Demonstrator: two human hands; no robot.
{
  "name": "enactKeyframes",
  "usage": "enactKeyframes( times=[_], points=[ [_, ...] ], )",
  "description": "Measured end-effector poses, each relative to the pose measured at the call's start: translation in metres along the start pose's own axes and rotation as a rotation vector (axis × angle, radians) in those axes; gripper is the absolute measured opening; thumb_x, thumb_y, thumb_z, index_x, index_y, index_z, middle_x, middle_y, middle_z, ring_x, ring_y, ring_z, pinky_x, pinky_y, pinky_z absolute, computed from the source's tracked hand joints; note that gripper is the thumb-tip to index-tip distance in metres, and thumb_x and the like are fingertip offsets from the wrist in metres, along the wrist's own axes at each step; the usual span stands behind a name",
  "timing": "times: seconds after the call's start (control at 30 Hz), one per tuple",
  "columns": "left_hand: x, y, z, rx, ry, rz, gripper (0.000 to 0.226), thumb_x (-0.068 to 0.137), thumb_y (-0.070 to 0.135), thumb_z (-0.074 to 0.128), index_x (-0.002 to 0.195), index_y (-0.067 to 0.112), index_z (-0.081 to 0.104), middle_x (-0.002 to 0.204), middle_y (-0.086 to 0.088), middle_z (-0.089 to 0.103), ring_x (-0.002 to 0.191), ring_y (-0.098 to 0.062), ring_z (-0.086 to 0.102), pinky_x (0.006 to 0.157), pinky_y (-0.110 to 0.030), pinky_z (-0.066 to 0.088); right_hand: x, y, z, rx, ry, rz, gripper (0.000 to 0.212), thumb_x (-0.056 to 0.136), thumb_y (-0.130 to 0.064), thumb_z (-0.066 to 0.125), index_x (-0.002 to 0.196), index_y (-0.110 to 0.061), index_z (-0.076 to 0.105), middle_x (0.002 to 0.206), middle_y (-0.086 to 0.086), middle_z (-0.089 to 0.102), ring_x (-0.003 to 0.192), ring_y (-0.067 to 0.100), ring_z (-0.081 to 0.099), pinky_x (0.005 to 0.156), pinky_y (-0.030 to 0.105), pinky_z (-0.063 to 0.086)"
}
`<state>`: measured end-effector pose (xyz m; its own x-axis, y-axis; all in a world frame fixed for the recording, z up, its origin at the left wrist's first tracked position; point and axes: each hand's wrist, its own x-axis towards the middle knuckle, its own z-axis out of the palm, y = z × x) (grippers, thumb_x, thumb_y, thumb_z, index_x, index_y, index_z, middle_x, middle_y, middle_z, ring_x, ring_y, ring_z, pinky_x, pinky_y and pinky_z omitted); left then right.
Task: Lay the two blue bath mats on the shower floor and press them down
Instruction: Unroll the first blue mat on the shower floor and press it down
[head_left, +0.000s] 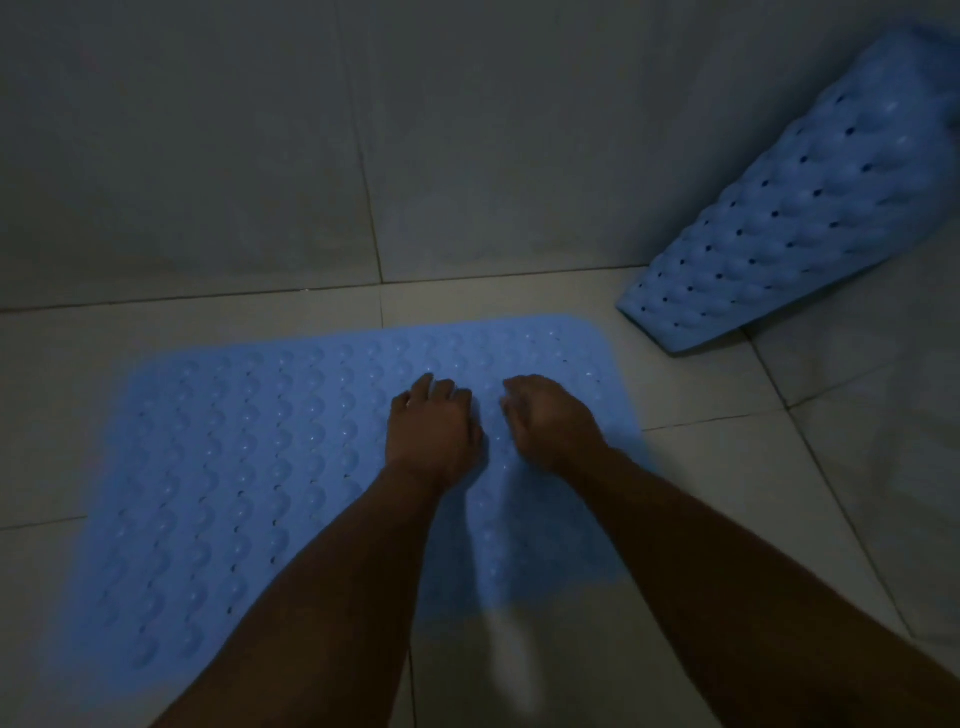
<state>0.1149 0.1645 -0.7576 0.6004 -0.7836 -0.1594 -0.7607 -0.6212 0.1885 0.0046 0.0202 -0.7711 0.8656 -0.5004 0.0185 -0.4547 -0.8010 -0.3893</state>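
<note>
Head view: both hands' curled fingers (415, 389) on flat mat (234, 467), holding nothing.

A pale tiled floor (727, 499), crossed by dark grout lines, is seen across the lower frame. One blue bath mat (249, 467) is spread flat on it at centre left. A second blue mat (810, 228), at the upper right, is stood on the floor by its lower edge.
</note>
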Motion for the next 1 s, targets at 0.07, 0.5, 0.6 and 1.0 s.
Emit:
enactKeyframes(
  times=[0.07, 0.5, 0.6, 1.0],
  points=[
    [-0.011, -0.002, 0.014, -0.042, 0.067, 0.017, 0.055, 0.097, 0.044, 0.041, 0.145, 0.018, 0.051, 0.154, -0.008, 0.047, 0.151, -0.033, 0.03, 0.115, -0.05, 0.032, -0.011, -0.001, 0.029, -0.091, -0.048, -0.116, 0.057, 0.099, -0.042, 0.038, 0.138, -0.005, 0.057, 0.146, 0.019, 0.053, 0.139, 0.037, 0.046, 0.112, 0.052, 0.038],
    [0.001, -0.025, 0.052, -0.11, 0.218, -0.002, 0.057, 0.097, 0.039, 0.045, 0.15, 0.018, 0.046, 0.158, -0.008, 0.043, 0.155, -0.032, 0.019, 0.116, -0.055, 0.032, -0.027, 0.004, 0.067, -0.123, -0.031, -0.098, 0.074, 0.101, -0.055, 0.034, 0.158, -0.01, 0.023, 0.168, 0.007, 0.012, 0.156, 0.021, 0.0, 0.125, 0.051, 0.01],
    [0.002, -0.028, 0.053, -0.143, 0.242, -0.056, 0.055, 0.099, 0.038, 0.039, 0.15, 0.018, 0.046, 0.158, -0.007, 0.043, 0.155, -0.031, 0.019, 0.116, -0.053, 0.033, -0.026, 0.001, 0.066, -0.128, -0.054, -0.088, 0.075, 0.1, -0.056, 0.035, 0.158, -0.009, 0.021, 0.168, 0.008, 0.011, 0.156, 0.021, -0.002, 0.126, 0.048, 0.006],
    [0.01, 0.043, 0.019, -0.16, 0.016, -0.155, 0.061, 0.103, 0.034, 0.036, 0.16, 0.017, 0.025, 0.17, -0.011, 0.013, 0.156, -0.039, -0.007, 0.125, -0.057, 0.006, 0.056, 0.003, -0.077, 0.093, -0.245, 0.065, 0.035, 0.102, -0.023, 0.046, 0.13, -0.017, 0.066, 0.141, 0.006, 0.06, 0.132, 0.027, 0.053, 0.115, 0.036, 0.036]
  ],
)
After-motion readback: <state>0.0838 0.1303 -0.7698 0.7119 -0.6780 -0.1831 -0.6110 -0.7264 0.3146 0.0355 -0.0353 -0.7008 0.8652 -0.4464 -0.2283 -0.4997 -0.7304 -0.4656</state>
